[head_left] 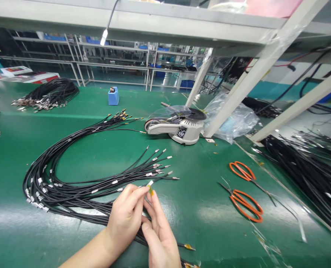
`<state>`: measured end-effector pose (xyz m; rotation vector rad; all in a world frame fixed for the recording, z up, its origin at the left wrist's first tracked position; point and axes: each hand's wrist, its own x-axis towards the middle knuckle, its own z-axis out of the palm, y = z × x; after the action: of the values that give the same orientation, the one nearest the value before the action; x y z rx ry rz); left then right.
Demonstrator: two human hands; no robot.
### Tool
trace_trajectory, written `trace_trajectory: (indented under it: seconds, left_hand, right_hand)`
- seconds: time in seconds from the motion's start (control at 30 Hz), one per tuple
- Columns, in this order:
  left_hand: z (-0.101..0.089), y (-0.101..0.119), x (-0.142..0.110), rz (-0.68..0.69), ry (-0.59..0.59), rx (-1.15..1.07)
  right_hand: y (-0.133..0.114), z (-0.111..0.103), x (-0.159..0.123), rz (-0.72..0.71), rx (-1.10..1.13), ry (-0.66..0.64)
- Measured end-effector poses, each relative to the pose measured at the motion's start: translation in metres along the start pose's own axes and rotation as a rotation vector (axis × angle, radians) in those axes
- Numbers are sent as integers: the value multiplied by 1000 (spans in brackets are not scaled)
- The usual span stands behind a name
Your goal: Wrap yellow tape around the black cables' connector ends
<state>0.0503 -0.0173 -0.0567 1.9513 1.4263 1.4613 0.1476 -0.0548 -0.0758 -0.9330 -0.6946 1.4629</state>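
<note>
My left hand and my right hand meet fingertip to fingertip at the lower middle of the head view. A small piece of yellow tape is pinched between them. Just above the fingertips shows a white tag. My fingers hide whether a cable end sits inside the tape. Beneath and around the hands runs a curved bundle of black cables with white labels. Some of its bare metal ends fan out beyond my hands. A cable end with yellow tape sticks out right of my right hand.
A round grey tape dispenser stands beyond the cables on the green table. Two orange-handled scissors lie at right, near more black cables. A blue block and another cable pile are farther back. Shelf posts slant at right.
</note>
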Motion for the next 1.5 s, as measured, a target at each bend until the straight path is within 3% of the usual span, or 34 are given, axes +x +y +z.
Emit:
trace_trajectory:
  seconds: [0.13, 0.23, 0.37, 0.53, 0.7, 0.93, 1.23, 1.5]
  left_hand:
    - [0, 1, 1, -31, 4, 8]
    - [-1, 3, 3, -25, 34, 19]
    - [-1, 6, 7, -23, 57, 28]
    - [0, 7, 8, -3, 55, 47]
    - [-1, 7, 9, -28, 51, 34]
    - [-6, 6, 11, -228, -45, -48]
    - [-14, 20, 22, -616, -137, -226]
    - [-13, 15, 21, -738, -169, -400]
  right_hand:
    - [-2, -1, 1, 6, -11, 8]
    - [-10, -6, 1, -20, -138, 27]
    - [-39, -11, 6, -41, -337, 101]
    - [-74, 5, 25, -19, -588, 58]
    - [-69, 14, 40, -25, -654, 22]
    - [-61, 6, 38, -13, -567, 29]
    - [-60, 6, 36, -63, -643, -30]
    - [-61, 6, 36, -149, -725, -58]
